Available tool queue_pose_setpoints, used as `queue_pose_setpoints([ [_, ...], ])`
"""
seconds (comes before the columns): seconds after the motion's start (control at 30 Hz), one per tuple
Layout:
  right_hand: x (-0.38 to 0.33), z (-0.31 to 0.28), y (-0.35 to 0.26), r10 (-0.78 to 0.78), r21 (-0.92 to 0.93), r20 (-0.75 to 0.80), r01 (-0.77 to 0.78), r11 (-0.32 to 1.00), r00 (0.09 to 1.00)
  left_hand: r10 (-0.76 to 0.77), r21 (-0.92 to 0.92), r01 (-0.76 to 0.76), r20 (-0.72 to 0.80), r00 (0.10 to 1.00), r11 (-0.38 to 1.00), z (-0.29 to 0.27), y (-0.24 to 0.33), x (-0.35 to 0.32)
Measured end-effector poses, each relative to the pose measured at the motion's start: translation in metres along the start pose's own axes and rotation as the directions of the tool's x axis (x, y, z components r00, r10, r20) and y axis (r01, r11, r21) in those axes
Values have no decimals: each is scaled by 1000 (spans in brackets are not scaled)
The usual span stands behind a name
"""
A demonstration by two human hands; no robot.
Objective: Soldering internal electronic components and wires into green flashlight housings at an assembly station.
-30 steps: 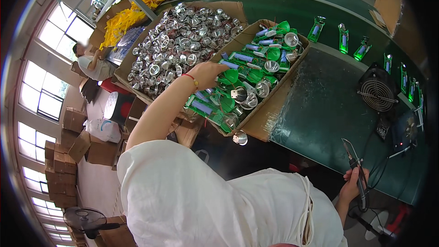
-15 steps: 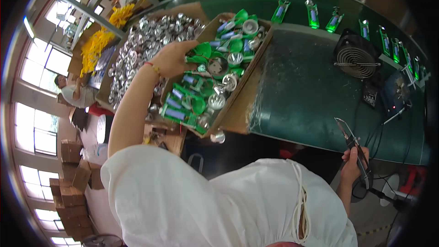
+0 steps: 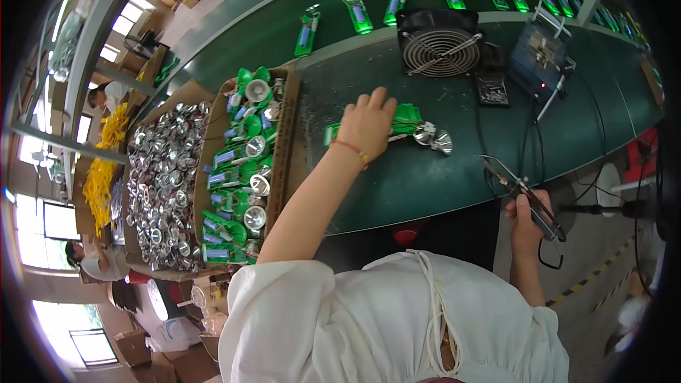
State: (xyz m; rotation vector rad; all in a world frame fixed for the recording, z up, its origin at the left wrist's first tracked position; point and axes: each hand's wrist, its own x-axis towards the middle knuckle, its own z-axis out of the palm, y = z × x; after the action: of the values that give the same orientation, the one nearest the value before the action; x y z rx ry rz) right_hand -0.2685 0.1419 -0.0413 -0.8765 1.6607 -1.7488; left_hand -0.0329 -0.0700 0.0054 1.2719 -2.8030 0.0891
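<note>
My left hand is over the bench with its fingers curled down around a green flashlight assembly. The green plastic shows on both sides of the hand, and silver reflector cups stick out at its right end. The palm hides the middle, so I cannot tell how many assemblies lie there. Near the front bench edge, my right hand is closed around the handle of a soldering iron. Its thin metal tip and curved wire guide point up and left, apart from the assembly.
A cardboard box of green flashlight assemblies stands left, beside a bin of silver reflectors. A black fan, a small dark tray and a blue soldering unit stand behind. Green assemblies line the far belt.
My left hand has moved right from the box of assemblies to the bench, with green assembly parts now under it. My right hand still holds the soldering iron. The view has swung right.
</note>
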Motion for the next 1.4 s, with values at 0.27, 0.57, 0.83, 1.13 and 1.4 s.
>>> queue_pose_setpoints([
  [0.27, 16, 8, 6, 4, 37, 12, -5, 999, 1000, 115, 46, -120, 87, 990, 992, 2, 47, -79],
  [0.57, 28, 30, 2, -1, 94, 111, -9, 996, 994, -105, -453, -38, -287, 952, 891, 3, 5, -50],
  [0.83, 29, 46, -4, 2, 58, 186, -13, 998, 983, -74, -588, -113, -285, 956, 801, 43, 4, -20],
  [1.13, 34, 63, -7, 23, 65, 251, -40, 997, 968, -171, -777, -58, -210, 963, 627, 40, 5, -20],
  [1.4, 37, 87, 1, 32, 54, 322, -52, 997, 946, -199, -751, -65, -256, 946, 657, 42, 2, -18],
])
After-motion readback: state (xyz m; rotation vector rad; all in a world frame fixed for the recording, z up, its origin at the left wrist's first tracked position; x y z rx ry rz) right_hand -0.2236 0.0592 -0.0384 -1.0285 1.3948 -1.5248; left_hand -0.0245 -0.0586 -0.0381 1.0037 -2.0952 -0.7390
